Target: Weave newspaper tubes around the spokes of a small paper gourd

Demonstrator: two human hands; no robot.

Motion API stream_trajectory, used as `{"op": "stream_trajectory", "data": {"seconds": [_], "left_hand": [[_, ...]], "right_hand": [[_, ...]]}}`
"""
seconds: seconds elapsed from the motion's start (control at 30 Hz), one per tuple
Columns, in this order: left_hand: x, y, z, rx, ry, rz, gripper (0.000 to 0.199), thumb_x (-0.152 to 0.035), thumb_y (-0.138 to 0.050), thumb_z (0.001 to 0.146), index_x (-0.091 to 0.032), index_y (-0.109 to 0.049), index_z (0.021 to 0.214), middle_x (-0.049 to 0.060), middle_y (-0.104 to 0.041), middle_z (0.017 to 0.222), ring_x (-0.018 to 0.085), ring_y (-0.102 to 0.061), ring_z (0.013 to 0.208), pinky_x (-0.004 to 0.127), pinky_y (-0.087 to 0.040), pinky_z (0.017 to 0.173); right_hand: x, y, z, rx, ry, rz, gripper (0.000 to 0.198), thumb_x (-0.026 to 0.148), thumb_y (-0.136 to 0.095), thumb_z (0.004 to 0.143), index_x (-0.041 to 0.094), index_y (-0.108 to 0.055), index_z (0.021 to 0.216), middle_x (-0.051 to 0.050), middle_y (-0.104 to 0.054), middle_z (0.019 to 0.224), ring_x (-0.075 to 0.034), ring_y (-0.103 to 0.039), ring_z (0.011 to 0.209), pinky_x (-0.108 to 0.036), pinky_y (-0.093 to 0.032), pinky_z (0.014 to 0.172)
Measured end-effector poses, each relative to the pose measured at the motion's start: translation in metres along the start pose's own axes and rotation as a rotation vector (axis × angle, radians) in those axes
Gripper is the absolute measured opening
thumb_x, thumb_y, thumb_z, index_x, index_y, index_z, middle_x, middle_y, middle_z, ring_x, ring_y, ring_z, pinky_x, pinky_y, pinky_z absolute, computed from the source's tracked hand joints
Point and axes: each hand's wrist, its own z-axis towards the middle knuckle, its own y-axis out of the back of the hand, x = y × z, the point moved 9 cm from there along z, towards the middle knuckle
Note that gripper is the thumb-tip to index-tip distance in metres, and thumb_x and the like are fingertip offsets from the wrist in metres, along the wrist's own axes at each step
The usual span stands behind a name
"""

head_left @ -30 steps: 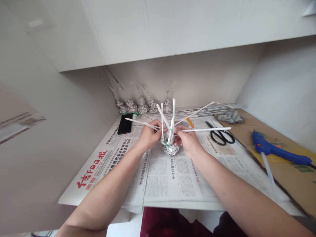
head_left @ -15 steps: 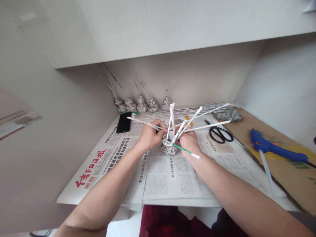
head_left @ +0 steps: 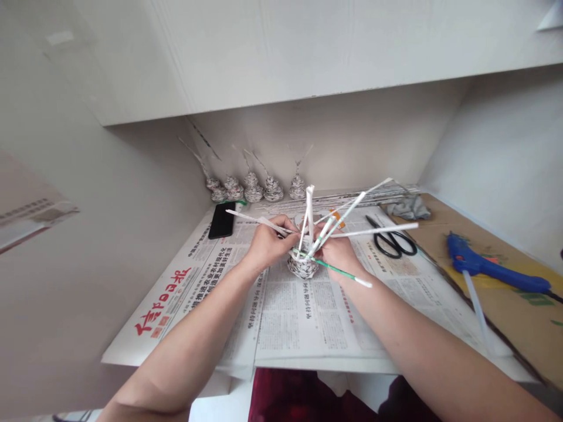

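A small round piece woven from rolled newspaper strips (head_left: 302, 267) stands on the newspaper in front of me, with several white paper sticks fanning up and out of its top. My left hand (head_left: 273, 239) is closed at its upper left side, thumb and fingers pinching a paper stick (head_left: 246, 217). On the other side my right hand (head_left: 336, 246) is curled against the weave and sticks; its fingertips are partly hidden behind them. A green-and-white paper stick (head_left: 345, 273) slants down to the right, across my right hand.
Several woven gourd-shaped pieces (head_left: 253, 189) line the back wall. A black phone (head_left: 222, 220) lies left, black-handled scissors (head_left: 392, 241) right. Farther right, a blue glue gun (head_left: 492, 266) rests on cardboard (head_left: 523, 334). Long paper sticks (head_left: 352, 199) lie behind. A white panel (head_left: 308, 53) overhangs.
The green-and-white stick has swung slightly farther right and down. Another stick at the upper right is now more bent. Both hands stay about the same place on the woven piece.
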Motion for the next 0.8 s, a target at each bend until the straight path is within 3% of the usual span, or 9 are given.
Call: {"op": "stream_trajectory", "data": {"seconds": [0.2,0.4,0.63,0.8], "left_hand": [[0.005,0.012,0.000,-0.141,0.036,0.029,0.016,-0.024,-0.069,0.067,-0.016,-0.055,0.064,0.000,-0.061,0.063,0.011,-0.053,0.058,0.021,-0.039,0.056],[0.014,0.020,0.003,-0.180,0.055,0.087,0.013,-0.024,-0.067,0.066,-0.016,-0.057,0.065,0.000,-0.062,0.063,0.011,-0.053,0.056,0.022,-0.039,0.055],[0.016,0.022,0.004,-0.180,0.084,0.109,0.009,-0.021,-0.065,0.065,-0.016,-0.057,0.066,0.000,-0.062,0.063,0.012,-0.054,0.056,0.023,-0.040,0.056],[0.009,0.018,0.002,-0.169,0.038,0.092,0.012,-0.022,-0.065,0.067,-0.017,-0.054,0.065,-0.001,-0.062,0.063,0.011,-0.053,0.057,0.022,-0.039,0.056]], "right_hand": [[-0.008,-0.003,0.005,0.032,-0.087,0.048,0.026,0.038,-0.076,0.059,0.019,-0.059,0.066,0.002,-0.058,0.047,-0.014,-0.052,0.040,-0.025,-0.042,0.037],[-0.002,0.004,0.003,0.014,-0.053,-0.143,0.019,0.031,-0.074,0.061,0.020,-0.059,0.064,0.002,-0.058,0.052,-0.011,-0.050,0.044,-0.020,-0.038,0.034],[0.019,0.005,0.003,0.059,0.135,-0.315,0.015,0.033,-0.068,0.069,0.020,-0.062,0.071,0.003,-0.059,0.055,-0.010,-0.048,0.043,-0.021,-0.037,0.037],[0.036,0.000,-0.001,0.102,0.324,-0.365,0.009,0.027,-0.062,0.074,0.020,-0.065,0.079,0.001,-0.065,0.067,-0.013,-0.057,0.056,-0.024,-0.045,0.051]]}}
